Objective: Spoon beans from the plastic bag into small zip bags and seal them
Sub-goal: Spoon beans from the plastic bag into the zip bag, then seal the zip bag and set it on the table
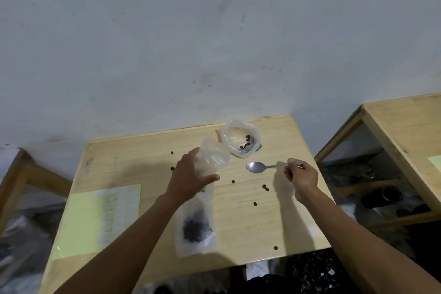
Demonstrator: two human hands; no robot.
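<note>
My left hand (191, 179) grips a small clear zip bag (213, 156), held up above the wooden table (250, 229) with its mouth toward the far side. A metal spoon (256, 166) is pinched by its handle in my right hand (301, 178); its bowl looks empty and points left, just right of the held bag. The plastic bag (239, 137) lies open at the back of the table with a few dark beans inside. A filled zip bag (196, 224) with dark beans lies flat below my left wrist.
Loose beans (264, 186) are scattered over the table top. A stack of empty zip bags on a pale green sheet (81, 219) lies at the left. Another wooden table (405, 131) stands to the right, a wall runs behind.
</note>
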